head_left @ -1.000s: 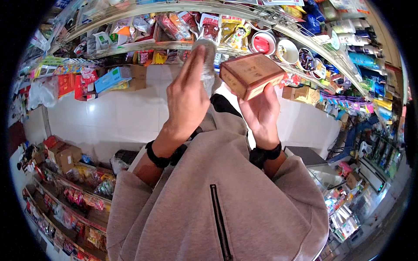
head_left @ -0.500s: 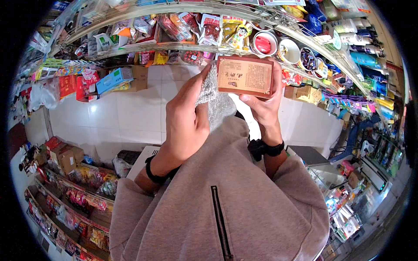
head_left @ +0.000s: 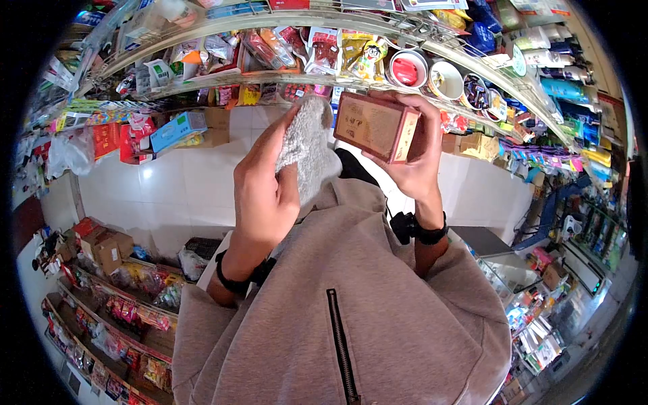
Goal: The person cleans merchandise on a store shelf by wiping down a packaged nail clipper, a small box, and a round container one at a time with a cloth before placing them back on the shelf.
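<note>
At centre frame, the left hand is gripping a grey cloth, pressing it beside the brown box. Just right, the right hand is clasping that box from behind, below the snack shelf.

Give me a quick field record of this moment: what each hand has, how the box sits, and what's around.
left hand: grip closed on a grey cloth, held up beside the box
right hand: grip closed on a red-brown box, fingers wrapped behind it
box pose: tilted, printed face toward the camera, pale side edge showing
cloth and box: close together; contact cannot be told
setting: shop shelves with packaged snacks above, white tiled floor below
</note>
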Available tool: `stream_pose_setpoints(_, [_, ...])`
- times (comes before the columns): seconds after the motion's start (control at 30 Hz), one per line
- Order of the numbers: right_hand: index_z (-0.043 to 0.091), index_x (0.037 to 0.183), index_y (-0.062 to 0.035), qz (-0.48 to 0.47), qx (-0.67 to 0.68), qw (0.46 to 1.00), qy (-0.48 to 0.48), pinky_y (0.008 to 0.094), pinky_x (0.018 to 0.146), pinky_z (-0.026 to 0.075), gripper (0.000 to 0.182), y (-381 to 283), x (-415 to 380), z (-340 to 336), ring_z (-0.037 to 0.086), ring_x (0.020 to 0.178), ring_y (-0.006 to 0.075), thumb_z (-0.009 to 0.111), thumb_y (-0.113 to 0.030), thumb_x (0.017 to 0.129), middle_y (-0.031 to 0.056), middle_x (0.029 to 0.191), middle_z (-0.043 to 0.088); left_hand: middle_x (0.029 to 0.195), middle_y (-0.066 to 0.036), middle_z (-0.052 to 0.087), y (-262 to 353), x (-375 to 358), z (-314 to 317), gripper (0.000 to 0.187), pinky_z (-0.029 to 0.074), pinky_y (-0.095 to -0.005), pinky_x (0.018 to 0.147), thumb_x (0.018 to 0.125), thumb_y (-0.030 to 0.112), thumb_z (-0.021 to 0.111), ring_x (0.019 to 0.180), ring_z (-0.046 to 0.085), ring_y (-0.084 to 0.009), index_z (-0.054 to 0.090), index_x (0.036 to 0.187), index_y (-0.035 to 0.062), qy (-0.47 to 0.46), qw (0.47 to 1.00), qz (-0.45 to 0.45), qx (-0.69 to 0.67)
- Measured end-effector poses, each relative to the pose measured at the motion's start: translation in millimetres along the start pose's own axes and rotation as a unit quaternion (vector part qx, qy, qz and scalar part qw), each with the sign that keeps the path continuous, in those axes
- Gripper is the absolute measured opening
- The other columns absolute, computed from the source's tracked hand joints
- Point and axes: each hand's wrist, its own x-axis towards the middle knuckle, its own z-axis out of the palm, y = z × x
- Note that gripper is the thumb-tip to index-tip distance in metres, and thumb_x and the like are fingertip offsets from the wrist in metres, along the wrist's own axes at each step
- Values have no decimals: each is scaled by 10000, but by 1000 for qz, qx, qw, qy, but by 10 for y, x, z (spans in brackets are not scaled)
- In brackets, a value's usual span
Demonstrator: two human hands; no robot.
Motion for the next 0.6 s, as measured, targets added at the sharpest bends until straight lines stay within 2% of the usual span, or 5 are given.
stream_pose_setpoints(0.07, [468,1301,-44,-34,85,996,-13,413,1075,410,794,53,20,111,541,1226,283,844,30,606,135,1303,546,1258,-255,604,-33,46,33,629,511,-409,918,767,-134,464,1129,625,-405,510,1377,16,-4,1000,16,7])
stream_pose_setpoints(0.17, [557,1231,-29,-126,-214,961,-124,454,1032,440,645,-224,165,130,535,1185,377,801,-33,635,139,1248,575,1227,-265,601,87,98,116,621,521,-446,888,780,-100,516,1056,613,-448,479,1385,35,-53,993,42,92])
stream_pose_setpoints(0.33, [524,1290,-30,-66,-334,931,-132,463,1005,444,669,-40,198,114,510,1155,374,756,-22,663,160,1232,549,1210,-262,610,82,170,4,587,516,-433,876,778,-110,494,1063,612,-451,516,1349,22,-87,996,4,34])
stream_pose_setpoints(0.53, [415,1329,-15,12,-170,985,-39,433,974,445,701,70,434,-117,542,1131,416,769,-38,724,222,1222,535,1229,-263,610,16,165,-53,560,487,-403,947,794,-102,491,1135,599,-432,525,1343,3,-95,995,-40,-9])
stream_pose_setpoints(0.6, [400,1333,-30,30,-169,985,-4,421,974,458,712,12,611,-312,557,1161,376,764,-31,720,210,1236,534,1233,-262,610,-74,154,-55,555,484,-403,953,794,-100,494,1138,599,-431,526,1340,-4,-93,995,-42,-21])
